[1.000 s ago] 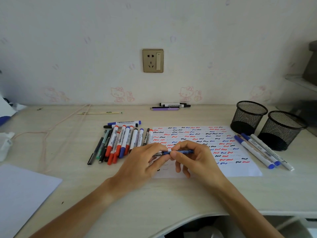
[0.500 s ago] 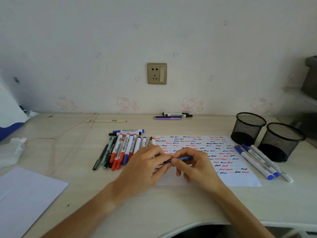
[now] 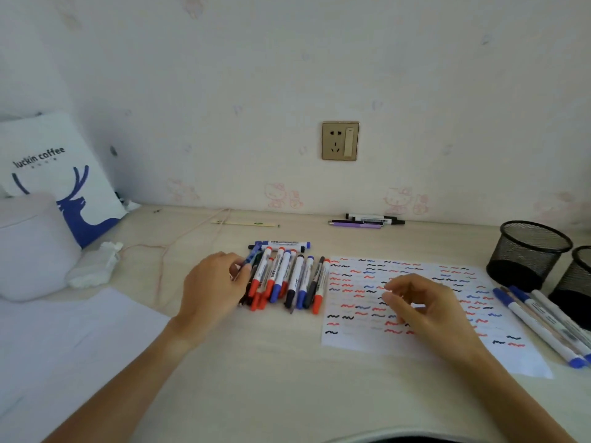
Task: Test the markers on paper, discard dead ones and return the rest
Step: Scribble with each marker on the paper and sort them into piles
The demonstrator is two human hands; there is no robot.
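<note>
A pile of red, blue and black markers (image 3: 287,279) lies on the desk left of the test paper (image 3: 367,342), which is covered in red, blue and black squiggles. My left hand (image 3: 214,282) is at the pile's left edge and pinches a slim blue pen (image 3: 252,255) in its fingertips, the pen resting against the pile. My right hand (image 3: 428,308) hovers over the paper with loosely curled fingers and nothing in it. Three blue-capped white markers (image 3: 537,327) lie right of the paper.
Two black mesh cups (image 3: 527,251) (image 3: 579,282) stand at the right. A few pens (image 3: 367,220) lie by the wall. At the left are a coffee bag (image 3: 64,174), a white container (image 3: 28,244), tissue (image 3: 92,266), a cord (image 3: 179,241) and a blank sheet (image 3: 64,346).
Both hands held the blue pen together over the paper. Now my left hand has carried it left to the marker pile, and my right hand has let go and stays over the paper.
</note>
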